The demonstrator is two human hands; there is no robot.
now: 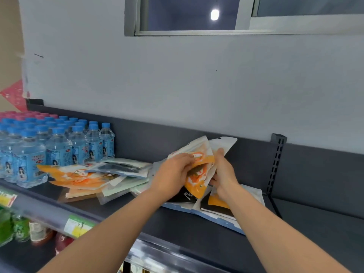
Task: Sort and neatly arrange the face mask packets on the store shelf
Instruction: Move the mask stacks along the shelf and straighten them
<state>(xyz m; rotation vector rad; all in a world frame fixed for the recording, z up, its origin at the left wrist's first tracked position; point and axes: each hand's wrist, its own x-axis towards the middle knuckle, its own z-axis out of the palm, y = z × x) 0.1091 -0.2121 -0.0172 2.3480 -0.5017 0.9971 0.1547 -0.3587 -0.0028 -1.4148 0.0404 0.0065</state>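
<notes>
1. Face mask packets lie in two groups on the dark shelf (177,229), with water bottles (59,146) crowding the shelf's left end, blue caps in front and pink caps behind.
2. Just right of the bottles, toward the middle of the shelf, a loose heap of packets (94,176) lies flat and askew: orange-and-white ones at the bottom and left, a blue-edged packet with a dark window on top, pale green ones poking out to the right.
3. The left hand (173,174) reaches in from the front edge, palm down, fingers curled over the upper left edge of an orange packet (199,174) that stands tilted above the shelf.
4. The right hand (222,172) closes on the same bundle from the right, thumb up along a white packet (224,143) fanned out behind the orange one; how many packets the two hands grip together cannot be told.
5. Beneath the hands, right of the shelf's middle, a second pile (214,207) lies flat: a black packet with white lettering, another showing orange, and a blue-bordered one at the bottom reaching toward the front edge.
6. Further right, a slotted upright bracket (275,162) rises from the shelf's back panel.
</notes>
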